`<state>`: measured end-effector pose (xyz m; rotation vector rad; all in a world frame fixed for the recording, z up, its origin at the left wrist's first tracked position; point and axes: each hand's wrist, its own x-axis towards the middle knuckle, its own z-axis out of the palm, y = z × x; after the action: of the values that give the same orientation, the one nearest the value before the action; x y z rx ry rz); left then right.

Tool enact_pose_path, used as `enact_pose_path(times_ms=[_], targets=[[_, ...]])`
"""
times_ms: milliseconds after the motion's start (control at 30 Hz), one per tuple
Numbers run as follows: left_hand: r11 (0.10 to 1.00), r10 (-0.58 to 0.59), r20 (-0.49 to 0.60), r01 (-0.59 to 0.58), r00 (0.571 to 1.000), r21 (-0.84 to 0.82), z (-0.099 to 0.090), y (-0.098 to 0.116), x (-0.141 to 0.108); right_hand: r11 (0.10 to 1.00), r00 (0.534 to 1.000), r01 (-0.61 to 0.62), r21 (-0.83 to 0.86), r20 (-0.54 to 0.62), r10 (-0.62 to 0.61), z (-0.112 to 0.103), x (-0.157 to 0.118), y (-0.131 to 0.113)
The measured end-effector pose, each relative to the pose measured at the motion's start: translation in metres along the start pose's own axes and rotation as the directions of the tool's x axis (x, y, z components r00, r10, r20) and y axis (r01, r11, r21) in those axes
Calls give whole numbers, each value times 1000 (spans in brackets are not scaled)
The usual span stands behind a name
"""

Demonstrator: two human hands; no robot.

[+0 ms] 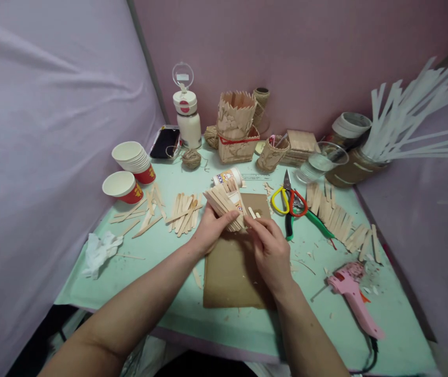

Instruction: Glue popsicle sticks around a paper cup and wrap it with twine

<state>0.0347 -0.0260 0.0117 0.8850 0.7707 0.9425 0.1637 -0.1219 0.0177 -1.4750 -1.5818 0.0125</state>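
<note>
Over cardboard (232, 283), clasped in curled left hand (207, 230), pinched at right edge by right hand (271, 254). Probably light, brittle; grip stick-covered cup (224, 206) around sidewall.

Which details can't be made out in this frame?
Head view, hidden: whether the right hand grips a stick; its own fingers cover the contact.
Head view, hidden: the left hand's fingertips, behind the craft sticks.
Head view, cut off: the far end of the cord, by the bottom edge.
Head view, too small: markings on the clear ruler.
</note>
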Motion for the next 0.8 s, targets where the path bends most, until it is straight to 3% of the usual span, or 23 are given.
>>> enact_pose_path(times_ms=[167, 400, 800], targets=[[999, 1, 46, 1, 999, -35, 1, 0, -1, 998, 999, 36, -57, -15, -37, -1, 0, 1], [999, -21, 13, 21, 1000, -36, 0, 0, 0, 990, 997, 79, -113, -8, -80, -1, 1, 0], [1000, -12, 54, 12, 998, -12, -1, -1, 1, 985, 994, 107, -138, -2, -109, -1, 0, 2]])
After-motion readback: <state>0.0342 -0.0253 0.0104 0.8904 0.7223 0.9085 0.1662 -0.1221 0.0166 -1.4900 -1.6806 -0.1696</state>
